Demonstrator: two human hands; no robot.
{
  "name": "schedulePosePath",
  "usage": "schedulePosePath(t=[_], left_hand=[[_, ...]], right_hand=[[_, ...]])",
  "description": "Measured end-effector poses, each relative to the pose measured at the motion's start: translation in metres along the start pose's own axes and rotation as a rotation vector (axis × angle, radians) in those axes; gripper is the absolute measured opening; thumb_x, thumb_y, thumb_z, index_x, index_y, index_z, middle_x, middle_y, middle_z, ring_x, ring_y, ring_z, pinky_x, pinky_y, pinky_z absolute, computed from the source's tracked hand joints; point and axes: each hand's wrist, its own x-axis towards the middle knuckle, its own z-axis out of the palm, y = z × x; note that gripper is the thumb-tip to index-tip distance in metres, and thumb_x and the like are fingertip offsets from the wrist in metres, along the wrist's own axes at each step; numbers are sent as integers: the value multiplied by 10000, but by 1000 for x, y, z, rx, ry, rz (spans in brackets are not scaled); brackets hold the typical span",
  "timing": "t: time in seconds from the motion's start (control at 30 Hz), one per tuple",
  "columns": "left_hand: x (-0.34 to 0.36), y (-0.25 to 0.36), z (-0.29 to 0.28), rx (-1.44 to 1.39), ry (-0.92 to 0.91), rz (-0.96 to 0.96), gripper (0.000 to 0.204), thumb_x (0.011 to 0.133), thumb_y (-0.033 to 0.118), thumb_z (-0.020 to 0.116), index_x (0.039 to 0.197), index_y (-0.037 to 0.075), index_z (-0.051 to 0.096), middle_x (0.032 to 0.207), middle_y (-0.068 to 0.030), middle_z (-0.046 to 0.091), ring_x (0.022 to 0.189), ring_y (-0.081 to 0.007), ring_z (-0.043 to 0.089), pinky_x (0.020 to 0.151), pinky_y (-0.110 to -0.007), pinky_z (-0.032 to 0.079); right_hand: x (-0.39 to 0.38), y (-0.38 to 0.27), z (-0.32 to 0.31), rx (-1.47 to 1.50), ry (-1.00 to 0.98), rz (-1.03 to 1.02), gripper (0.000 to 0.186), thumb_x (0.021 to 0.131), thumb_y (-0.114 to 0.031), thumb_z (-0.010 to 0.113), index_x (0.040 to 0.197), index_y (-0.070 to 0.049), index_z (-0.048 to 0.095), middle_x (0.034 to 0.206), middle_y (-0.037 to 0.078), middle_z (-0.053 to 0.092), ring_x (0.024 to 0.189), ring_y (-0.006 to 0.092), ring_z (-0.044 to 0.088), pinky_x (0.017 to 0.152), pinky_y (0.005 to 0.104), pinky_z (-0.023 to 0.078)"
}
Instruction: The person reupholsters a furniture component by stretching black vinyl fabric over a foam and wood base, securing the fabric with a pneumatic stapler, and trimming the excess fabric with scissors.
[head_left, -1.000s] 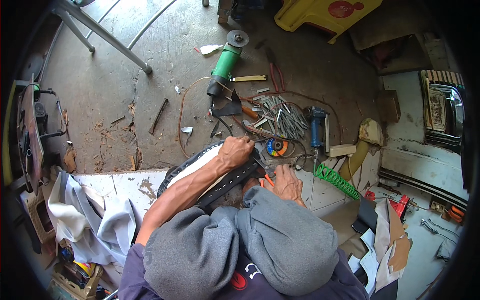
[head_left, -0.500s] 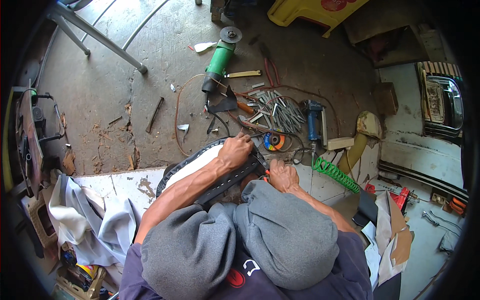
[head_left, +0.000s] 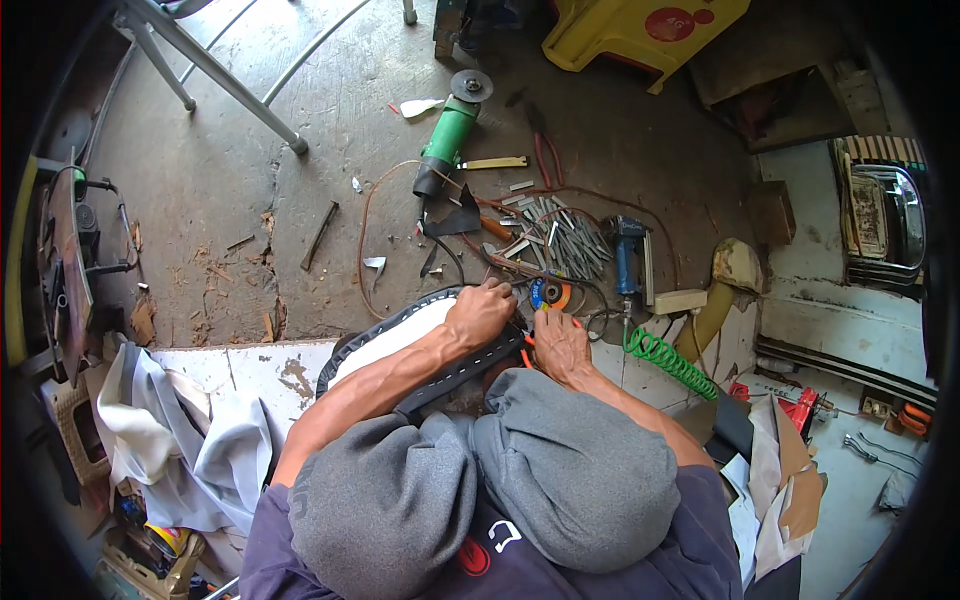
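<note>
Across my lap lies what looks like a motorcycle seat, with white padding and a black slotted rim. My left hand is closed over its far right end, fingers curled at the edge. Just right of that end, my right hand is wrapped round pliers with orange-red handles. Their jaws are mostly hidden between the hand and the rim. Just beyond my hands lies a colourful flap disc.
On the floor ahead are a green angle grinder, a heap of staple strips, red-handled pincers and a blue staple gun with a green coiled hose. Grey cloth lies left; a metal-legged stand is far left.
My right hand has moved slightly away from me and turned, its back now facing up more. The left hand stays on the seat's end. The whole view has shifted a little.
</note>
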Motion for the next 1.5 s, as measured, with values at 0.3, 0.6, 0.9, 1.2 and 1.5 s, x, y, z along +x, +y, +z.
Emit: schedulePosePath(t=[0.3,0.6,0.9,1.2,1.5], left_hand=[[-30,-46,-45,-175,-171,-326,583,846,364,826,1331,102,637,1228,-180,633,1215,-397,576,1009,-515,471],[-31,-43,-26,-313,-55,-250,286,922,228,747,1133,37,722,1028,-198,649,982,-414,648,870,-490,530],[-35,-45,-19,-452,-10,-357,231,1032,168,557,1108,-13,678,974,-247,687,940,-454,670,847,-519,516],[-25,-48,-30,-604,-30,-555,334,1048,263,505,1123,-23,660,989,-320,693,978,-501,673,863,-561,500],[-36,-48,-27,-535,-195,-518,337,991,288,622,1163,28,752,1028,-240,753,968,-416,723,848,-487,533]], right_hand=[[-18,7,7,50,-77,8,153,854,-117,655,956,-41,569,922,162,630,838,312,706,614,437,599],[3,6,12,-77,139,-91,98,879,-101,614,944,-54,557,904,124,572,836,269,653,605,391,578],[-1,10,11,-113,169,-175,94,866,-117,623,901,-55,561,868,108,560,819,260,631,634,390,573],[-9,23,3,-97,212,-251,137,835,-171,641,921,-82,581,911,86,556,889,251,612,681,366,538],[-32,30,5,140,50,-224,368,674,-202,776,949,-68,572,906,109,580,902,284,654,712,408,580]])
